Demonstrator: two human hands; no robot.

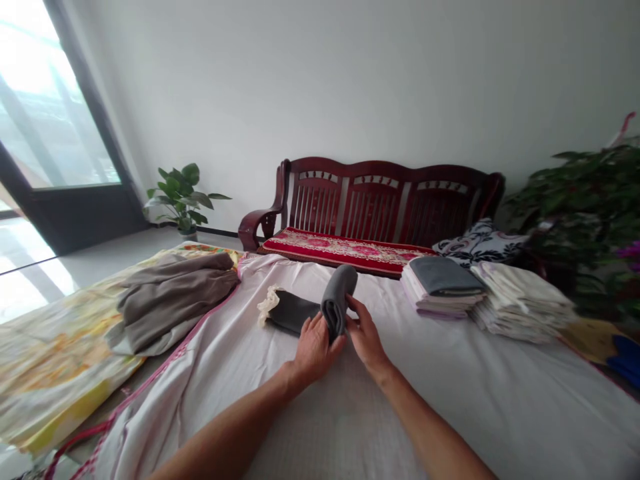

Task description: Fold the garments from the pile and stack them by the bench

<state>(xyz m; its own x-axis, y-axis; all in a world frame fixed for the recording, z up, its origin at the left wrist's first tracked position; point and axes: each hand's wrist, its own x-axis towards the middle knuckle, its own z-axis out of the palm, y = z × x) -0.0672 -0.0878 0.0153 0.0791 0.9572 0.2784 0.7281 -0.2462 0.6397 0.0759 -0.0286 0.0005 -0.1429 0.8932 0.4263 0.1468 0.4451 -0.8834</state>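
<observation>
A strip of dark grey cloth [295, 312] lies on the white sheet [320, 413], with a cream frilled trim [269, 307] at its left end. Its right part is rolled into a thick grey roll [340, 290], whose spiral end faces me. My left hand [316, 343] is at the near end of the roll, its fingers on the flat strip and its thumb against the roll. On the right side, my right hand [365, 333] grips the roll between thumb and fingers. The underside of the roll is hidden.
To the right stand a folded stack with grey cloth on top [443, 277] and a pile of whitish cloths [523, 300]. A crumpled brown-grey cloth [175, 297] lies left on a yellow patterned cover [60, 360]. Behind is a wooden bench [373, 200] with a red runner [345, 247].
</observation>
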